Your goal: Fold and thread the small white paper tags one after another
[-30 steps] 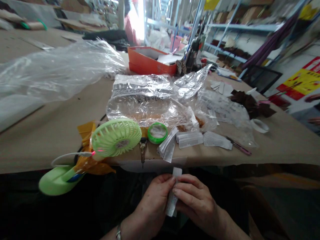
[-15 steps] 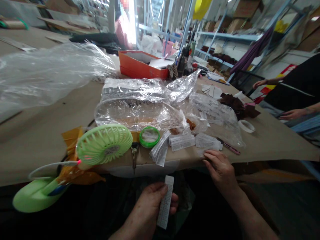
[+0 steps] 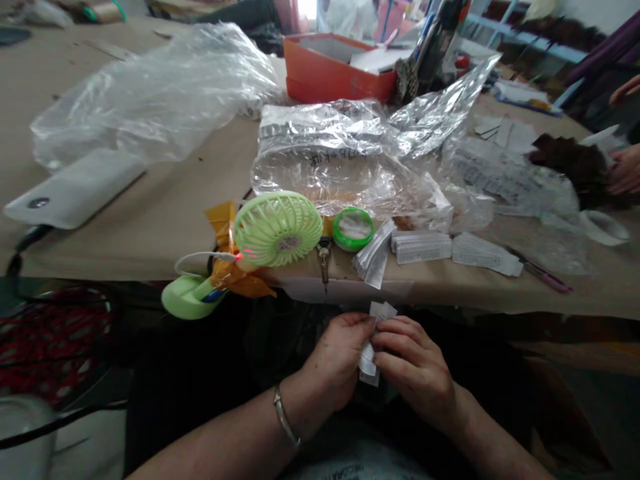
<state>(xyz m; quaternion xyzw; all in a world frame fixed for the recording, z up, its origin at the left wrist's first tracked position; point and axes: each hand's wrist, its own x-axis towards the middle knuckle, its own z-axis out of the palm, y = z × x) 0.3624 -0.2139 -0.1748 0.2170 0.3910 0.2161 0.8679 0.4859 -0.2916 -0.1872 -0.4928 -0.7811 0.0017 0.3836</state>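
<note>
Below the table edge, my left hand (image 3: pixel 343 357) and my right hand (image 3: pixel 417 363) are together in front of my lap. Both pinch white printed labels (image 3: pixel 369 363), narrow strips that stick out above and below the fingers. How many strips there are, I cannot tell. Nearby on the table edge lie a fanned stack of blank-looking strips (image 3: pixel 376 257), a stack of printed labels (image 3: pixel 423 247) and another fanned printed stack (image 3: pixel 485 253). A round green tub (image 3: pixel 353 229) with whitish contents sits left of them.
A green fan (image 3: pixel 280 230) is taped at the table edge, beside a small pointed tool (image 3: pixel 324 260). Behind are clear plastic bags (image 3: pixel 330 167), an orange box (image 3: pixel 340 77), a tape roll (image 3: pixel 605 228) and a pink-handled tool (image 3: pixel 545 275). A co-worker's hand (image 3: pixel 625 170) touches dark brown material.
My right hand has left the label stack on the table and come to my left hand, where both now hold labels. The view has tilted down and turned left.
</note>
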